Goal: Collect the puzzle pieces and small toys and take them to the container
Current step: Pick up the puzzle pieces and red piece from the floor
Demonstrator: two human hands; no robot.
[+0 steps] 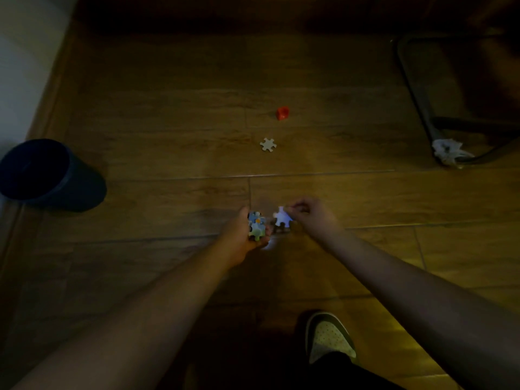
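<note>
Puzzle pieces [256, 226] are stacking up in the left hand [242, 235], its fingers curling around them; the right hand [308, 213] is pinching a pale piece [282, 218] just above the floor [168, 122]. Overfilling that loose stack is likely risking spills.

Dim wooden plank floor [168, 108], white wall [25, 66] left, dark metal chair frame [413, 88] right.

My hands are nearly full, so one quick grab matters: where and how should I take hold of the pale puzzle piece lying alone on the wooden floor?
The pale puzzle piece lies flat, so come from straight above and pinch two opposite knobs with fingertips, probably lifting one edge first.
</note>
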